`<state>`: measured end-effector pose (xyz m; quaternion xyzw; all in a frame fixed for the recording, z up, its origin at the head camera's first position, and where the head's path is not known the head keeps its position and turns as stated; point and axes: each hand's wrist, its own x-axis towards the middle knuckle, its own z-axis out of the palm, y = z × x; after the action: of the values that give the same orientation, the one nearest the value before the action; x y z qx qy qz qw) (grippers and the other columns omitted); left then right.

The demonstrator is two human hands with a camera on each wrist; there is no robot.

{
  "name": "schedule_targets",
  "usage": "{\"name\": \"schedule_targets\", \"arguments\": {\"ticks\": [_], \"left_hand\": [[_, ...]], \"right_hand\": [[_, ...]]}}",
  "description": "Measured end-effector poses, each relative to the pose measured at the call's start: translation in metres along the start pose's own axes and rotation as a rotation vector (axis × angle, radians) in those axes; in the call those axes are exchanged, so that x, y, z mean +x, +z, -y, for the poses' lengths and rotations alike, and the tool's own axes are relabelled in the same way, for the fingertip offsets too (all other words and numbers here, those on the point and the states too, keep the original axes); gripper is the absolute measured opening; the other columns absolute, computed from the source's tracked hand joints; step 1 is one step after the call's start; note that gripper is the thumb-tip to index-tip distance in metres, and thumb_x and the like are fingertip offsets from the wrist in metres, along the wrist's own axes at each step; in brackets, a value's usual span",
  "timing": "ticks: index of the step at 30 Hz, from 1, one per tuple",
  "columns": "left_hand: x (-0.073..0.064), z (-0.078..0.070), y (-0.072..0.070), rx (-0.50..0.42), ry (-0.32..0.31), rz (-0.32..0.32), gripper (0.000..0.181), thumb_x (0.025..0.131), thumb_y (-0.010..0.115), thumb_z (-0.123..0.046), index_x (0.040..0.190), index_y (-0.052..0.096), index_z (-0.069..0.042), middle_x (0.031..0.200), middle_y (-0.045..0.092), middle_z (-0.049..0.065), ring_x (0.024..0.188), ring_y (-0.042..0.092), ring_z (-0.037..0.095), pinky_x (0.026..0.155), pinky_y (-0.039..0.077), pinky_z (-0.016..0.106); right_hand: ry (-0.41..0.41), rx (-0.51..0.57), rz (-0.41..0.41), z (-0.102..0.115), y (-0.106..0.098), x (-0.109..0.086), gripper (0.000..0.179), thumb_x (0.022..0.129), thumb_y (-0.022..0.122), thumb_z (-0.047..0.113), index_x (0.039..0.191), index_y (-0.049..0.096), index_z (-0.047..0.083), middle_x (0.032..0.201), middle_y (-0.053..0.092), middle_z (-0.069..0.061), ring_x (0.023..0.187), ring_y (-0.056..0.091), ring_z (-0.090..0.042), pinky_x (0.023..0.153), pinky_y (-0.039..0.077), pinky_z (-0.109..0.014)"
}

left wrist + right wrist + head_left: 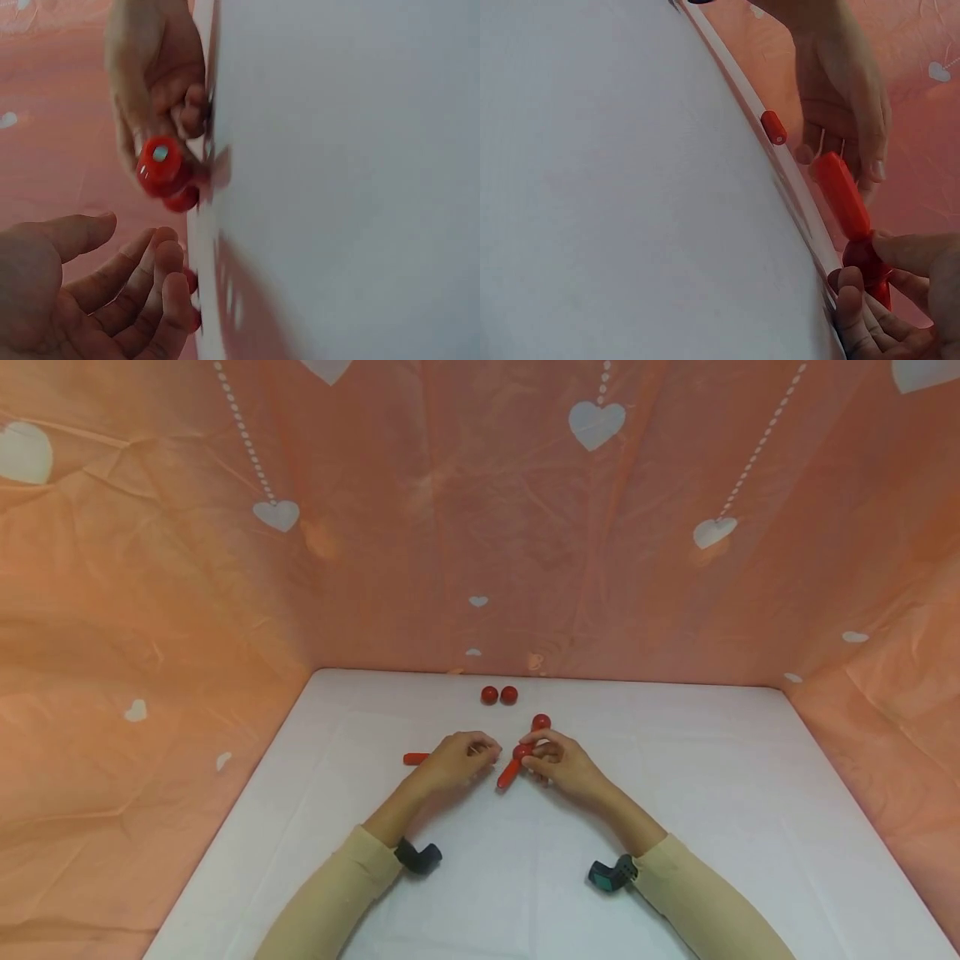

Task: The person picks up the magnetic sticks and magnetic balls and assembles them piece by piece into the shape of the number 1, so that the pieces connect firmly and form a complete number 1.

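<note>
My right hand (566, 768) pinches a chain of red toy pieces between thumb and fingers. A red rod (508, 775) points toward me, joined to a red ball (522, 751) at the fingertips. Beyond it, partly covered by the fingers, another red piece leads to a far red ball (542, 722). In the left wrist view the near rod's end (160, 154) shows a silvery disc. My left hand (459, 758) hovers just left of the chain, its fingers loosely bent with nothing between them. A loose red rod (416, 759) lies beside it, partly hidden by that hand.
Two red balls (498, 695) sit side by side near the back edge of the white table (675, 760). An orange cloth (450, 527) with pale hearts hangs behind and at both sides. Dark devices (418, 857) are strapped at both wrists.
</note>
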<state>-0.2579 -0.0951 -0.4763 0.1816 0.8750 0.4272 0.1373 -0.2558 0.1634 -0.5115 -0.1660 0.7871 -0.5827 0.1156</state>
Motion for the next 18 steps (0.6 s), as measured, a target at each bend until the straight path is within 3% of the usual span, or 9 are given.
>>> {"name": "schedule_targets", "arguments": {"ticks": [10, 18], "left_hand": [[0.020, -0.002, -0.026, 0.065, 0.050, -0.079, 0.025, 0.109, 0.066, -0.023, 0.124, 0.074, -0.005, 0.108, 0.075, 0.005, 0.100, 0.070, 0.021, 0.091, 0.059, 0.039], [0.039, -0.001, -0.036, 0.135, 0.055, -0.146, 0.026, 0.106, 0.070, -0.020, 0.126, 0.072, -0.003, 0.114, 0.075, 0.009, 0.103, 0.069, 0.025, 0.091, 0.059, 0.040]], "right_hand": [[0.035, -0.013, -0.009, 0.001, 0.000, -0.001, 0.031, 0.102, 0.075, 0.014, 0.132, 0.067, 0.010, 0.105, 0.073, -0.012, 0.076, 0.065, -0.021, 0.065, 0.055, -0.027], [0.017, -0.014, -0.001, -0.001, 0.000, -0.001, 0.032, 0.102, 0.075, 0.013, 0.133, 0.066, 0.007, 0.101, 0.073, -0.016, 0.082, 0.066, -0.024, 0.068, 0.058, -0.029]]}}
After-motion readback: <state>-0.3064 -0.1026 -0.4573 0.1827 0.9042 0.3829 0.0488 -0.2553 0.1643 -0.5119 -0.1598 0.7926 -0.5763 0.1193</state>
